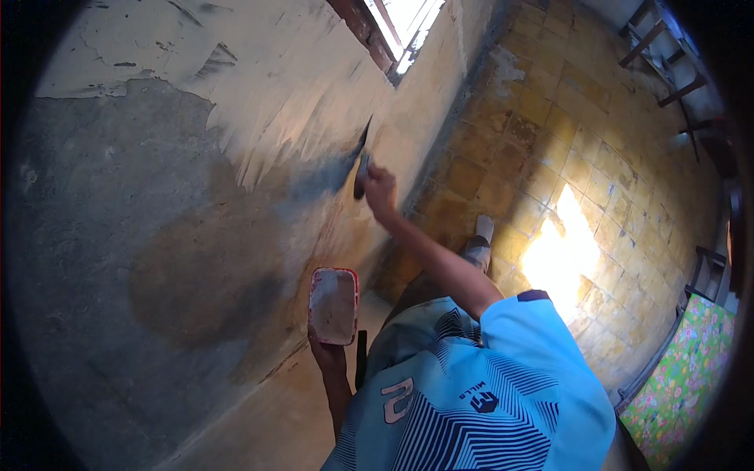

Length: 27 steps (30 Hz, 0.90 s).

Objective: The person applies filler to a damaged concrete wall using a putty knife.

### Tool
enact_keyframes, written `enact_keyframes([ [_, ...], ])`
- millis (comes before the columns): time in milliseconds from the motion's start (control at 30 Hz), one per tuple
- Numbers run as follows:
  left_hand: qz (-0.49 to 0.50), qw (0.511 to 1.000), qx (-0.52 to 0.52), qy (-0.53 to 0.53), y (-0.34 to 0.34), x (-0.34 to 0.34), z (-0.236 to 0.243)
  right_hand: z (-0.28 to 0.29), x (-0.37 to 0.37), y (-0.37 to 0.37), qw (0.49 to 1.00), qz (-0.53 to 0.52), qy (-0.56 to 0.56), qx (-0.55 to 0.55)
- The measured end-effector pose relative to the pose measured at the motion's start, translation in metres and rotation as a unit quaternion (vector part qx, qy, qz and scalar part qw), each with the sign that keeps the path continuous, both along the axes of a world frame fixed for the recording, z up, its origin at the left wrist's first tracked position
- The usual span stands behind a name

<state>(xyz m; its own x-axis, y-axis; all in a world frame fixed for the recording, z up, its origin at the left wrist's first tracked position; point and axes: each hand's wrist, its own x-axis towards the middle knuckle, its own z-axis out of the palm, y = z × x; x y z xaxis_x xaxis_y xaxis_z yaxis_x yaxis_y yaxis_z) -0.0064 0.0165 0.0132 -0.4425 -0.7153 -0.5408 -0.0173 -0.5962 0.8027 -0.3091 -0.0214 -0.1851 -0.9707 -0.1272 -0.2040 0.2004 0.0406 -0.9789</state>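
In my right hand (381, 191) is a putty knife (362, 174), gripped by its handle, with the thin dark blade up against the wall (118, 204). Streaks of pale filler (275, 86) cover the wall's upper part and end in a ragged edge above bare grey plaster. My left hand (326, 353) supports a rectangular plastic tub (333, 306) with a red rim, held low beside the wall. A smooth whitish layer shows inside the tub. Most of the left fingers are hidden under it.
A window with a wooden frame (369, 35) opens in the wall at the top. Yellowish floor tiles (542, 149) run along the right, with a bright sunlit patch. Wooden furniture (652, 43) stands far right; a green floral cloth (683, 377) lies nearer.
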Motion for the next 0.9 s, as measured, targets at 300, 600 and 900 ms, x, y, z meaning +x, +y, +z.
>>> enact_keyframes([
  [300, 0.000, 0.998, -0.066, 0.002, -0.016, -0.054, -0.015, 0.146, 0.033, 0.194, 0.886, 0.220, -0.333, -0.236],
  [600, -0.008, 0.997, -0.073, -0.021, 0.009, -0.187, -0.004, 0.277, -0.039, 0.288, 0.771, 0.454, 0.348, 0.281],
  [900, -0.010, 0.974, -0.215, -0.070, 0.042, -0.247, 0.005, 0.324, -0.158, 0.315, 0.857, 0.458, 0.137, 0.192],
])
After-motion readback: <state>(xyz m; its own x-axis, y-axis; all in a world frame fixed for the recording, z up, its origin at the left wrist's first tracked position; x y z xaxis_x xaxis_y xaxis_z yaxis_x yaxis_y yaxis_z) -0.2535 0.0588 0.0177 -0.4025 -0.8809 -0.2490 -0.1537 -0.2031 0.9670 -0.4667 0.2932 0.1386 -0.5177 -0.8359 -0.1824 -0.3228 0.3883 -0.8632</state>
